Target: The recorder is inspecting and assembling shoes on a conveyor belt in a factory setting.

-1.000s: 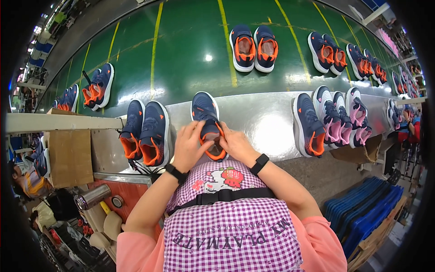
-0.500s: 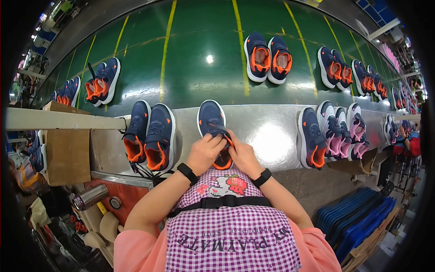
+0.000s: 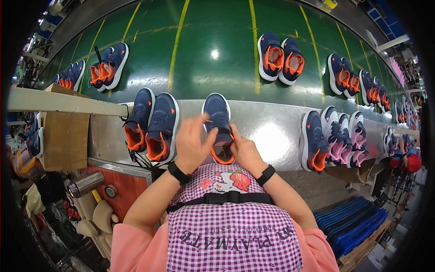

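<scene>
Directly in front of me a navy sneaker (image 3: pixel 217 109) with orange lining and white sole stands on the metal ledge, its toe pointing away. My right hand (image 3: pixel 248 156) grips the right side of its opening, near the strap. On the shoe's left, my left hand (image 3: pixel 191 144) is raised with thumb and fingers apart; nothing shows in it, and its fingertips are slightly blurred beside the strap. Left of that hand, a pair of matching navy sneakers (image 3: pixel 161 124) rests on the same ledge.
Beyond the metal ledge (image 3: pixel 281 109), a green belt (image 3: pixel 217 27) with yellow lines carries several pairs of navy sneakers (image 3: pixel 272 56). Another navy sneaker (image 3: pixel 314 140) and pink-lined shoes (image 3: pixel 333 136) stand at right. A white bar (image 3: pixel 68 102) and a cardboard box (image 3: pixel 65 140) are at left.
My left hand has let go of the shoe's strap area and moved left, its fingers spreading. My right hand has shifted slightly down along the shoe's side.
</scene>
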